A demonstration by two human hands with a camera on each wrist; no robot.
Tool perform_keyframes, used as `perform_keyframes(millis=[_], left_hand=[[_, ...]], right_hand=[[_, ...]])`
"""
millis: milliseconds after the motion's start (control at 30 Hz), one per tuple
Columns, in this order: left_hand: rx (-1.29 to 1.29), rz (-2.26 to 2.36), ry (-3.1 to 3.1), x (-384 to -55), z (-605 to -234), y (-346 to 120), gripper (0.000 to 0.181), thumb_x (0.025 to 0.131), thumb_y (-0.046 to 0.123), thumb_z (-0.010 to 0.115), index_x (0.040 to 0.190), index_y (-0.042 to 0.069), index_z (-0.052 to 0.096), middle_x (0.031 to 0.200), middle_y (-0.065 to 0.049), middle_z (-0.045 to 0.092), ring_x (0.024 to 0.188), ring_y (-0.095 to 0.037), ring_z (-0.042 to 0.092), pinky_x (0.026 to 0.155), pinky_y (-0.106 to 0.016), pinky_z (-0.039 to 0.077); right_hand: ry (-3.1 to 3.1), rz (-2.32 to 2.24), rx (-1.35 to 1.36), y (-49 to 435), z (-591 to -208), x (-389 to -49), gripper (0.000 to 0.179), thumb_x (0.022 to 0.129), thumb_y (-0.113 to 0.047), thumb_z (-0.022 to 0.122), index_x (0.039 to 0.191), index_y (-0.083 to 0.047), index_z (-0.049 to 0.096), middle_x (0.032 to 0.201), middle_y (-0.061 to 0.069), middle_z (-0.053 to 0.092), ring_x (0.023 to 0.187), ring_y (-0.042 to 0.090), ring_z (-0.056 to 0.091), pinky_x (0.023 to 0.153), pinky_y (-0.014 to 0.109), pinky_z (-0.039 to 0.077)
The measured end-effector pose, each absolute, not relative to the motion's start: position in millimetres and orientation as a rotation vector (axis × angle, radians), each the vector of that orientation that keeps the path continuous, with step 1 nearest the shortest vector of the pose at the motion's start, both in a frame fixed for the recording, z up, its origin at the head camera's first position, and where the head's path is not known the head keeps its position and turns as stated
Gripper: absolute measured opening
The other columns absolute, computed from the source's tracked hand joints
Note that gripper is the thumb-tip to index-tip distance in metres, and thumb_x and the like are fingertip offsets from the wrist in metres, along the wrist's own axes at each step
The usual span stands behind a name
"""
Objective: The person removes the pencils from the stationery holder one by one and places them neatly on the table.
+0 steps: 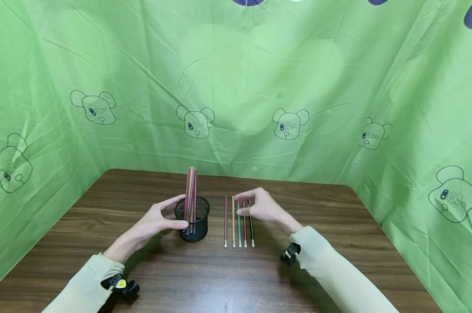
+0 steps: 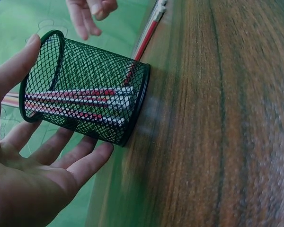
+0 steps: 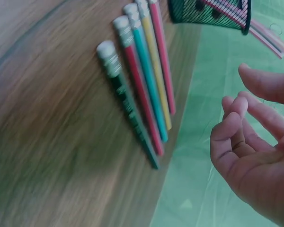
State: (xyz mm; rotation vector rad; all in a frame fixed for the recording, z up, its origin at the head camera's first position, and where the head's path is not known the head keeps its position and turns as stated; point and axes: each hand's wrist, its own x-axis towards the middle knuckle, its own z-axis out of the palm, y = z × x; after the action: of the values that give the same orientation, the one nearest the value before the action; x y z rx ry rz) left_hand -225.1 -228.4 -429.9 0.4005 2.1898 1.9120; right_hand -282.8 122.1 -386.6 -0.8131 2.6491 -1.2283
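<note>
A black mesh pencil cup [image 1: 198, 230] stands upright on the table, with a bundle of pencils [image 1: 191, 187] leaning in it, eraser ends down. My left hand [image 1: 156, 221] holds the cup from the left, its thumb at the near side and the other fingers [image 2: 83, 149] round the far side. Right of the cup lies a row of several pencils: a red one [image 1: 226, 221], a yellow one [image 1: 233, 224], a teal one [image 3: 148, 80], another red one [image 3: 142, 97] and a dark green one [image 3: 131, 111]. Above their far ends hovers my right hand [image 1: 262, 206], fingers loosely bent around nothing.
The brown wood-grain table [image 1: 161, 278] has its far edge close behind the cup and pencils. Green curtains [image 1: 244, 152] with printed bear faces hang at the back and on both sides. A small black camera [image 1: 290, 254] is strapped at each wrist.
</note>
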Motion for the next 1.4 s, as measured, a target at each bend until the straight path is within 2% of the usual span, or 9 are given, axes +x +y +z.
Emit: perform_keyframes(millis=[100,267,600,800,900,1000,1100,1200,1400], left_hand=[[0.398,1.912,2.191,-225.4,-430.0,-228.1,0.087,0.089,0.015,0.086,0.163,0.014,0.04,0.158,-0.019,0.047,0.135,-0.036,0.056,0.102,-0.03,0.045],[0.396,1.913,2.185,-225.3,-430.1,-227.3,0.088,0.089,0.015,0.086,0.164,0.014,0.039,0.157,-0.02,0.048,0.135,-0.037,0.056,0.102,-0.031,0.045],[0.388,1.905,2.185,-226.3,-431.3,-228.2,0.087,0.09,0.015,0.085,0.164,0.014,0.039,0.157,-0.019,0.048,0.135,-0.036,0.056,0.105,-0.035,0.042],[0.394,1.908,2.18,-226.2,-430.4,-227.9,0.086,0.09,0.014,0.085,0.164,0.014,0.039,0.157,-0.019,0.049,0.134,-0.036,0.057,0.104,-0.035,0.043],[0.398,1.912,2.176,-226.2,-430.0,-227.6,0.086,0.09,0.014,0.085,0.164,0.014,0.039,0.157,-0.02,0.048,0.134,-0.037,0.057,0.103,-0.034,0.045],[0.405,1.915,2.172,-226.3,-429.9,-227.5,0.086,0.09,0.014,0.085,0.164,0.013,0.039,0.157,-0.02,0.048,0.133,-0.037,0.057,0.103,-0.034,0.045],[0.411,1.915,2.173,-226.6,-430.1,-227.5,0.086,0.09,0.014,0.085,0.163,0.013,0.039,0.156,-0.02,0.049,0.133,-0.037,0.058,0.103,-0.035,0.045],[0.415,1.914,2.175,-226.7,-430.1,-227.7,0.086,0.09,0.013,0.084,0.163,0.013,0.04,0.155,-0.02,0.05,0.133,-0.036,0.058,0.103,-0.035,0.045],[0.41,1.91,2.178,-226.3,-429.8,-228.2,0.084,0.091,0.012,0.083,0.163,0.014,0.04,0.155,-0.019,0.05,0.133,-0.035,0.058,0.104,-0.035,0.044]], right_hand=[[2.629,-1.264,-0.815,113.0,-382.7,-281.0,0.039,0.087,-0.009,0.085,0.125,-0.011,0.078,0.104,-0.003,0.076,0.068,0.011,0.056,0.063,0.028,0.045],[2.582,-1.297,-0.87,97.2,-376.5,-277.7,0.037,0.089,-0.008,0.083,0.125,-0.012,0.078,0.093,-0.001,0.076,0.056,0.008,0.045,0.054,0.027,0.038],[2.549,-1.359,-0.976,62.8,-366.7,-278.3,0.038,0.09,-0.006,0.083,0.127,-0.012,0.077,0.116,-0.002,0.077,0.059,0.008,0.051,0.055,0.026,0.041],[2.547,-1.385,-0.987,45.5,-365.6,-280.2,0.037,0.09,-0.007,0.083,0.127,-0.01,0.077,0.119,0.003,0.077,0.065,0.008,0.054,0.059,0.025,0.042],[2.539,-1.383,-0.981,38.8,-367.9,-281.9,0.037,0.091,-0.007,0.082,0.128,-0.008,0.077,0.096,0.006,0.076,0.059,0.008,0.044,0.057,0.026,0.038],[2.541,-1.388,-0.978,33.3,-370.5,-283.0,0.038,0.091,-0.008,0.082,0.128,-0.007,0.077,0.075,0.005,0.064,0.056,0.008,0.04,0.056,0.025,0.036],[2.545,-1.405,-0.979,28.9,-372.8,-283.5,0.037,0.09,-0.008,0.083,0.126,-0.009,0.078,0.069,0.005,0.058,0.055,0.007,0.039,0.055,0.025,0.036],[2.539,-1.423,-0.983,25.7,-374.9,-284.4,0.036,0.09,-0.007,0.082,0.125,-0.011,0.078,0.077,0.008,0.066,0.054,0.008,0.04,0.053,0.025,0.035],[2.508,-1.447,-0.983,22.1,-377.0,-286.7,0.036,0.091,-0.004,0.08,0.126,-0.009,0.078,0.119,0.012,0.076,0.058,0.007,0.048,0.056,0.023,0.04]])
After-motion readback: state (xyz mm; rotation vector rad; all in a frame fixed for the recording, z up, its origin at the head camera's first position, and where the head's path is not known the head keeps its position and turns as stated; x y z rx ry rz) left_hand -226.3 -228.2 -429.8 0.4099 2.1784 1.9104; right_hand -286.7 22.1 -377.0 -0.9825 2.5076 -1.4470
